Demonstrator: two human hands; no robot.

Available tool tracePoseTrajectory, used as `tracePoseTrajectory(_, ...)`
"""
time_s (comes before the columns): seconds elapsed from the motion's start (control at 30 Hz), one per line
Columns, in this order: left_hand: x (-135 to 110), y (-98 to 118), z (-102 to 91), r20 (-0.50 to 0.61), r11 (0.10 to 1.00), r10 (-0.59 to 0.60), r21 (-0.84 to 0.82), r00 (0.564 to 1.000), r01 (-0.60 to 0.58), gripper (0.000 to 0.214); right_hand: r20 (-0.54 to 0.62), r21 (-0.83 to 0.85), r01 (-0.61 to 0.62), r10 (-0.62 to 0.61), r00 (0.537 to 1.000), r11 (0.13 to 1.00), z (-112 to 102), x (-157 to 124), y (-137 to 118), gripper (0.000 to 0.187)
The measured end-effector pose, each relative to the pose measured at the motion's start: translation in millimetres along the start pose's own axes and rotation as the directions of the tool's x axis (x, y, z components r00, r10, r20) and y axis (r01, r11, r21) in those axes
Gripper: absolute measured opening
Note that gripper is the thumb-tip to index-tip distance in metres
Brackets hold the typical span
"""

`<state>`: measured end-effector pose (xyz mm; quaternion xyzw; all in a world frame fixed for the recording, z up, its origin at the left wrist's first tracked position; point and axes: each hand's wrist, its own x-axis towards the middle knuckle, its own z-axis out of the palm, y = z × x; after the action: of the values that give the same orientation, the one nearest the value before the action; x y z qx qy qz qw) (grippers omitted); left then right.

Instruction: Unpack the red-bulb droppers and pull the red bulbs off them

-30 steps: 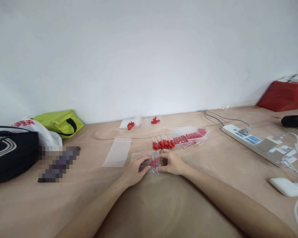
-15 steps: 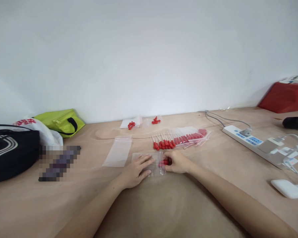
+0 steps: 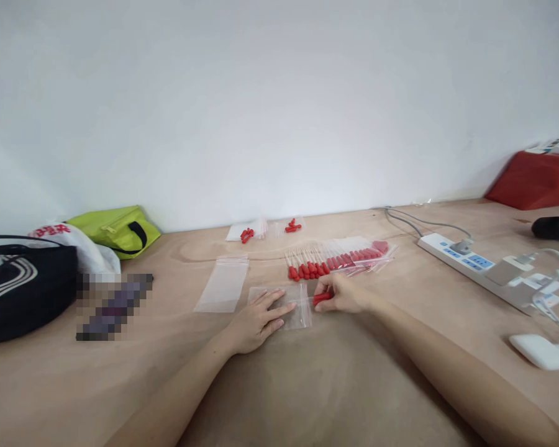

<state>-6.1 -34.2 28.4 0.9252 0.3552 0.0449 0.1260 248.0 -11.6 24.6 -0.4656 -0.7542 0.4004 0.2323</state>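
Fingertips [image 3: 326, 305] of your right hand [image 3: 343, 295] pinch red pieces [image 3: 320, 299] just beside the zip end of a clear bag [image 3: 300, 318], which your left hand [image 3: 259, 321], fingers spread and gripping nothing, lies across, presumably to keep it flat, while red-tipped sticks [image 3: 310, 270] lie side by side beyond, apparently for easy reach.

The person's left hand [image 3: 261, 320] and right hand [image 3: 342, 295] are bare, with slim fingers [image 3: 279, 310]. The left forearm [image 3: 186, 379] and right forearm [image 3: 438, 354] are uncovered too, broadening toward the elbow end. A small dot [image 3: 214, 352] marks the left forearm.
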Motion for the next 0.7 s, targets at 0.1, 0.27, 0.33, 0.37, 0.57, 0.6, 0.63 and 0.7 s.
tracePoseTrajectory(0.1,-0.2,0.1,-0.3,0.009,1.0,-0.008,-0.021,1.0,0.009,0.037,0.075,0.245,-0.08,0.064,0.995,0.966,-37.3,-7.7,4.5,0.027)
tracePoseTrajectory(0.27,0.4,1.3,-4.3,-0.001,0.983,-0.055,-0.173,0.998,0.054,0.033,-0.206,0.384,0.017,0.068,0.976,0.923,-73.6,-13.9,4.6,0.032)
tracePoseTrajectory(0.33,5.6,2.4,-6.0,-0.072,0.946,-0.129,-0.308,0.989,0.101,0.031,-0.375,0.372,0.123,0.028,0.926,0.92,-61.4,-9.3,-0.2,0.031)
tracePoseTrajectory(0.37,10.1,3.5,-6.6,-0.119,0.907,-0.195,-0.4,0.974,0.133,0.03,-0.464,0.328,0.184,-0.012,0.886,0.926,-50.0,-6.0,-3.2,0.029)
tracePoseTrajectory(0.57,48.4,21.8,-7.3,0.194,0.1,-0.605,-0.943,0.772,0.316,0.031,-0.397,-0.423,0.473,-0.627,0.67,0.773,30.2,5.0,-14.5,0.025)
tracePoseTrajectory(0.6,52.7,24.5,-6.7,0.247,0.013,-0.603,-0.948,0.758,0.319,0.028,-0.292,-0.506,0.512,-0.696,0.655,0.694,37.8,4.9,-14.3,0.028)
tracePoseTrajectory(0.63,55.8,25.9,-6.1,0.272,-0.028,-0.602,-0.947,0.75,0.321,0.024,-0.201,-0.556,0.543,-0.736,0.646,0.629,43.1,4.8,-13.5,0.031)
tracePoseTrajectory(0.7,59.5,23.3,-6.5,0.282,-0.034,-0.618,-0.942,0.734,0.334,0.017,-0.101,-0.586,0.572,-0.752,0.651,0.574,47.2,4.8,-10.6,0.033)
